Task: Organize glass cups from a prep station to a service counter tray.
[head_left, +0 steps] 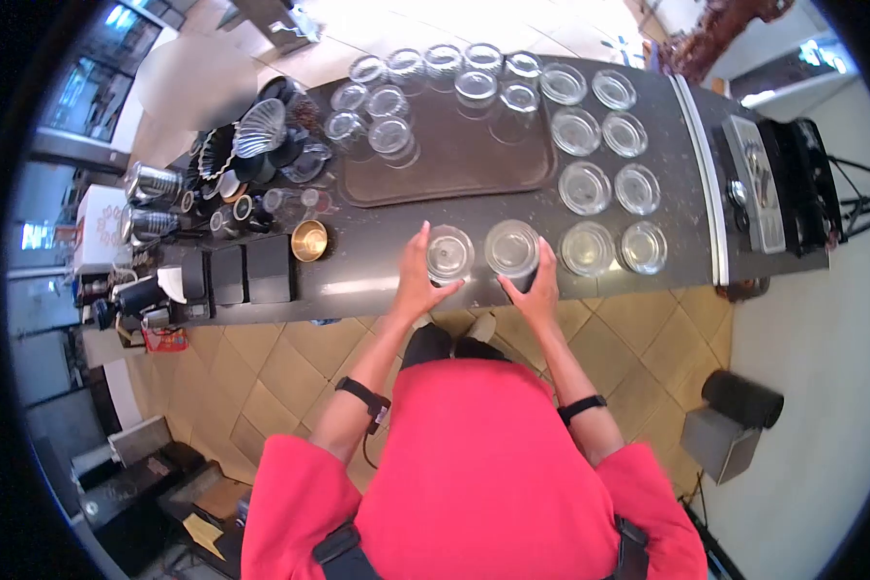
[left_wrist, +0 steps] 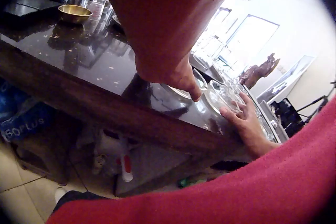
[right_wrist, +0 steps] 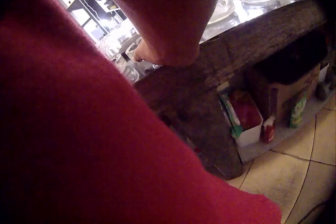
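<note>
Left hand [head_left: 419, 277]: fingers curled round left glass [head_left: 449, 253], on or just above worktop [head_left: 365, 246]. Right hand [head_left: 539, 282]: fingers gripping right glass [head_left: 512, 248], just beside, left of glass rows [head_left: 587, 248]. Likely placing step; next calls for level set-down, release. Forearms [head_left: 372, 358] reach forward, hands facing.

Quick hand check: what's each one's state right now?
Left hand: holding a clear round glass vessel.
Right hand: holding a second glass vessel.

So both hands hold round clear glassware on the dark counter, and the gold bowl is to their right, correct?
Not quite: the gold bowl is to their left, as the head view shows. The left hand and right hand do hold glassware.
</note>
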A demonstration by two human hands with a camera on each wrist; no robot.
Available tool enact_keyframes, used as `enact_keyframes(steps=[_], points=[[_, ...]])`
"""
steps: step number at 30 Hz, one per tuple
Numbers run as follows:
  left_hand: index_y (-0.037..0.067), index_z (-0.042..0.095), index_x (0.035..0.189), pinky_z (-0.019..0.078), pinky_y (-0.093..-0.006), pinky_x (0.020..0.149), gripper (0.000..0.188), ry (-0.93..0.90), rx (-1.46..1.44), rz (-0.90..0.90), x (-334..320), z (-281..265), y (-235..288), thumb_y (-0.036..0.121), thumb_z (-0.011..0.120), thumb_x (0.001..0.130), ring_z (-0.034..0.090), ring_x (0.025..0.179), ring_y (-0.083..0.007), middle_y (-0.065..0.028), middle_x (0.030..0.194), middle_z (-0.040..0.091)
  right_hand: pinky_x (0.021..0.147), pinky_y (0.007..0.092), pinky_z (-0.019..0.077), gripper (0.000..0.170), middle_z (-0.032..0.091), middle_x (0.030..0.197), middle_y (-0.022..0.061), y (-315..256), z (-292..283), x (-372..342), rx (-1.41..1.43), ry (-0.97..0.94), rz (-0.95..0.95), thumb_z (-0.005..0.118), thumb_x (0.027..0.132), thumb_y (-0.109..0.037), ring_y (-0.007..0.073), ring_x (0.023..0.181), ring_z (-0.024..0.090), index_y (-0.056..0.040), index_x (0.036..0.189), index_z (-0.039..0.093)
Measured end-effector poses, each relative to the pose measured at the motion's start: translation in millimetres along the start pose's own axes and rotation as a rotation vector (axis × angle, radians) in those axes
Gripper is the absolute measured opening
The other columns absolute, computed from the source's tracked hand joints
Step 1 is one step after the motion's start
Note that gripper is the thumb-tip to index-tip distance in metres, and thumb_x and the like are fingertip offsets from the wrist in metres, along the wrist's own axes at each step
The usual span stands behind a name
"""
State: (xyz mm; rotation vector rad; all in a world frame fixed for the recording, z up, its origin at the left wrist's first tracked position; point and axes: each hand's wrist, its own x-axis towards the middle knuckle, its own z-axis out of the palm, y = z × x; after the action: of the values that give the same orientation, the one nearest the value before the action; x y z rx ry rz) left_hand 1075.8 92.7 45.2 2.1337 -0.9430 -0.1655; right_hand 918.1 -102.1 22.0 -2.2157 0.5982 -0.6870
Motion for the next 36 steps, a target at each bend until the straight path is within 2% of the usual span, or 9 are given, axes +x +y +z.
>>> enact_keyframes(steps=[5,10,20,22,27,29,30,32,36], points=[[0.005,0.018,0.158,0.0288,-0.0463,0.119,0.122,0.013,-0.03,-0.03,-8.0,3.1,-3.1,0.027,0.091,0.062,0.034,0.142,-0.041,-0.0214,0.156,0.031,0.116,0.046,0.0324,0.098,0.042,0.149,0.0218,3.1,2.5,-2.7,0.012,-0.003,-0.001,0.089,0.07,-0.021,0.0381,0.139,0.04,-0.0013,0.149,0.035],[0.003,0.015,0.158,0.0301,-0.0448,0.119,0.124,0.049,-0.009,-0.006,-6.9,-1.2,-1.7,0.027,0.09,0.062,0.034,0.141,-0.0401,-0.0214,0.153,0.035,0.119,0.0477,0.0278,0.101,0.039,0.152,0.022,13.1,3.0,-5.4,0.071,-0.029,0.024,0.089,0.069,-0.014,0.0397,0.142,0.035,-0.0013,0.151,0.032],[0.013,0.011,0.161,0.03,-0.0519,0.117,0.122,0.082,-0.043,-0.135,-60.2,-61.5,12.6,0.051,0.085,0.072,0.028,0.143,-0.046,-0.0254,0.154,0.023,0.114,0.0463,0.0352,0.096,0.032,0.153,0.0224,20.0,-10.6,-21.5,0.187,-0.094,-0.099,0.081,0.076,-0.004,0.0384,0.142,0.035,-0.002,0.154,0.026],[0.013,0.016,0.16,0.0308,-0.0496,0.116,0.118,0.207,-0.002,-0.182,-92.4,-81.1,17.7,0.051,0.085,0.073,0.033,0.139,-0.0441,-0.0248,0.152,0.027,0.112,0.0454,0.0375,0.088,0.035,0.15,0.0226,35.7,-19.4,-40.1,0.067,-0.1,-0.143,0.079,0.077,-0.003,0.0395,0.14,0.036,-0.0021,0.152,0.032],[0.009,0.046,0.146,0.0406,-0.0409,0.108,0.063,0.531,-0.126,-0.412,-207.5,-98.0,10.1,0.027,0.071,0.091,0.048,0.127,-0.03,-0.0164,0.138,0.045,0.095,0.0402,0.0465,0.059,0.048,0.131,0.0201,39.7,-29.1,-78.7,-0.018,-0.155,-0.225,0.068,0.084,0.001,0.0342,0.119,0.05,-0.0018,0.14,0.048],[0.009,0.051,0.142,0.0452,-0.038,0.103,0.052,0.614,-0.183,-0.467,-259.8,-106.9,25.4,0.02,0.067,0.094,0.055,0.121,-0.0262,-0.015,0.132,0.051,0.085,0.0388,0.0474,0.042,0.055,0.112,0.0161,19.0,-31.1,-93.2,0.076,-0.443,-0.049,0.061,0.088,0.004,0.029,0.1,0.055,-0.0007,0.13,0.054],[0.009,0.054,0.138,0.0479,-0.0355,0.097,0.045,0.682,-0.202,-0.552,-287.7,-108.0,31.9,0.017,0.064,0.096,0.059,0.111,-0.0233,-0.0134,0.121,0.056,0.085,0.0388,0.0474,0.042,0.055,0.112,0.0161,12.4,-25.3,-99.1,0.079,-0.454,-0.077,0.061,0.088,0.004,0.029,0.1,0.055,-0.0007,0.13,0.054],[0.009,0.058,0.135,0.0506,-0.0331,0.091,0.038,0.773,-0.222,-0.64,-346.7,-102.8,41.7,0.014,0.061,0.097,0.063,0.101,-0.0205,-0.0119,0.111,0.062,0.071,0.0329,0.0445,0.033,0.049,0.091,0.01,0.4,-11.2,-116.0,0.145,-0.586,-0.295,0.057,0.091,0.002,0.0214,0.075,0.048,0.0007,0.124,0.055],[0.009,0.064,0.127,0.0534,-0.0307,0.078,0.029,1.0,-0.27,-0.788,-472.8,-81.8,57.9,0.012,0.055,0.1,0.063,0.081,-0.0148,-0.0059,0.088,0.064,0.07,0.0328,0.0472,0.03,0.056,0.094,0.0126,-71.2,-3.0,-147.4,0.19,-0.778,-0.458,0.057,0.091,0.002,0.0225,0.078,0.056,-0.0024,0.121,0.059]])
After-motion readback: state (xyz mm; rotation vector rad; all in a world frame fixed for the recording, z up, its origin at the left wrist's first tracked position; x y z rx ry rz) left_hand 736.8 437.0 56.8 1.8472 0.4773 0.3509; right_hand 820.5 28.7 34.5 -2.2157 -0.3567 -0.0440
